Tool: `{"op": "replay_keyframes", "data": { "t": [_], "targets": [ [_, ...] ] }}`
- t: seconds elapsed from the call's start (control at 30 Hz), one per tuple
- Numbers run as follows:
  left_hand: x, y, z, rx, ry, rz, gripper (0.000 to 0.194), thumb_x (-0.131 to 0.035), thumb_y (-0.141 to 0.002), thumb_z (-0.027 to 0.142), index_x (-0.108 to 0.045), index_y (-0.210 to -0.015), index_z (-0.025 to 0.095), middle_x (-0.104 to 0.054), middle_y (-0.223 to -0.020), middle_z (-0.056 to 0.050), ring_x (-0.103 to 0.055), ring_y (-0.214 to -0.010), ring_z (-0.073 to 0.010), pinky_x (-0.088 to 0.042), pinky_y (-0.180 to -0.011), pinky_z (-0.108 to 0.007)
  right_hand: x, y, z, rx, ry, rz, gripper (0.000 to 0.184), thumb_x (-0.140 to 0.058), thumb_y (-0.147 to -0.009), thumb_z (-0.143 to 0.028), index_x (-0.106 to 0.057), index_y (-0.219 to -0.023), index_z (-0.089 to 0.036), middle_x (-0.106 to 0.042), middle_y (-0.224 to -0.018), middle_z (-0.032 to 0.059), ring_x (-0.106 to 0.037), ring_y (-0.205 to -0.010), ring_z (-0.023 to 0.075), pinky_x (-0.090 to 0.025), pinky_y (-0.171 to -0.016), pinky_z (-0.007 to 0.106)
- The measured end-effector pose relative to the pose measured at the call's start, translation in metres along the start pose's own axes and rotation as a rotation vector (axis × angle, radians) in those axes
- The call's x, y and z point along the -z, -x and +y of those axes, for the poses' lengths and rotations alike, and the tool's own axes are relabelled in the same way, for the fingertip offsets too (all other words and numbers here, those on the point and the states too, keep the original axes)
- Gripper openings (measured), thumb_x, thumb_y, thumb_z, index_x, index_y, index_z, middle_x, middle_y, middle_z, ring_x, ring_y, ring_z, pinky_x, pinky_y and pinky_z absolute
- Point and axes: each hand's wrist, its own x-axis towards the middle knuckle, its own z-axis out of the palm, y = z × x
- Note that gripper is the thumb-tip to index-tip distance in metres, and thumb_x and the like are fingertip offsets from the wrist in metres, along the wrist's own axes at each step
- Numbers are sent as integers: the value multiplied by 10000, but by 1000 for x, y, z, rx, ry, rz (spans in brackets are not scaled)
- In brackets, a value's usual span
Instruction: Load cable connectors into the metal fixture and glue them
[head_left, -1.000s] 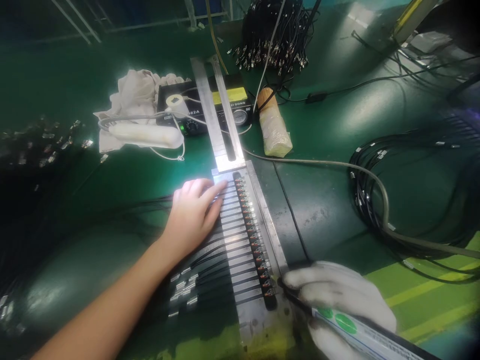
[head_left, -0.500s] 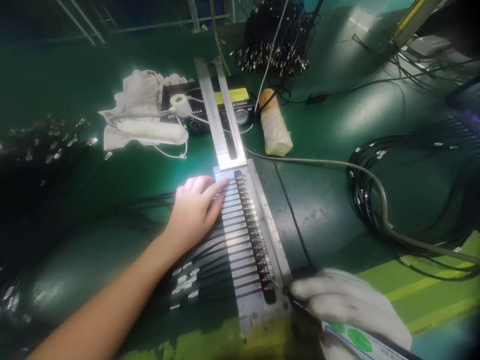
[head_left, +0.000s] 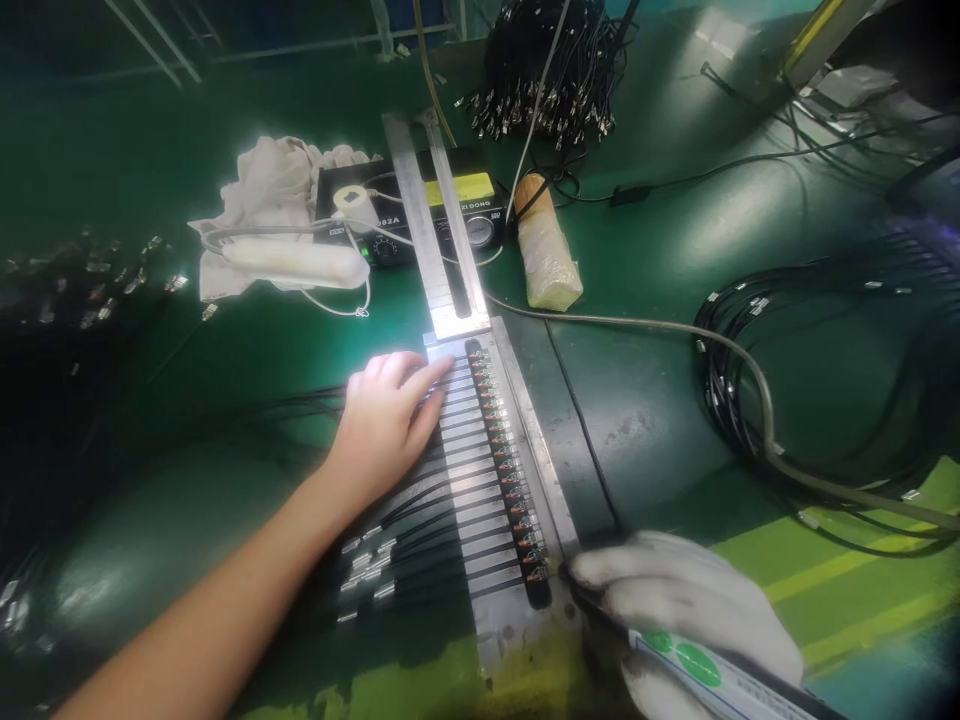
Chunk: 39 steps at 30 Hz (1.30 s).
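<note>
My left hand (head_left: 386, 420), bare, lies flat with fingers stretched on the upper part of a metal fixture (head_left: 487, 630) that holds several black cables (head_left: 420, 545) side by side, their connector ends (head_left: 510, 480) lined up in a dark slot. My right hand (head_left: 679, 600), in a white glove, grips a pen-like tool (head_left: 720, 680) with green round stickers. The tool's dark tip touches the lowest connector at the slot's near end.
A second metal rail (head_left: 435, 220) runs up from the fixture over a black control box (head_left: 450, 205). A white handpiece (head_left: 292, 262) rests on a rag (head_left: 270, 190). A wrapped roll (head_left: 546, 255), a cable bundle (head_left: 547, 70) and cable coils (head_left: 810, 370) lie on the green table.
My gloved right hand drew back slightly toward me, then came back to the lowest connector. The left hand has stayed flat on the fixture.
</note>
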Motion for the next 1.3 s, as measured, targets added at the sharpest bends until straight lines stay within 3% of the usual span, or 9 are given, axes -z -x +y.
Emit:
{"op": "replay_keyframes", "data": {
  "t": [0.5, 1.3],
  "targets": [
    [0, 0, 0, -5, -4, 8, 358, -423, -1012, 298, -625, -1290, 196, -613, -1138, -106, -542, -1019, -286, -400, -775, -403, 2, 3, 3, 25, -3, -31, 110, -540, -967, -280, -613, -936, -202, -756, -840, 45, -741, -683, 196, -530, -661, 319],
    [1, 0, 1, 7, 6, -11, 361, -407, -1014, 307, -619, -1288, 203, -610, -1152, -111, -534, -1033, -288, -402, -798, -413, -2, 3, -1, -26, -23, 39, 100, -544, -960, -278, -625, -957, -220, -754, -836, 46, -738, -692, 216, -555, -642, 333]
  ]
}}
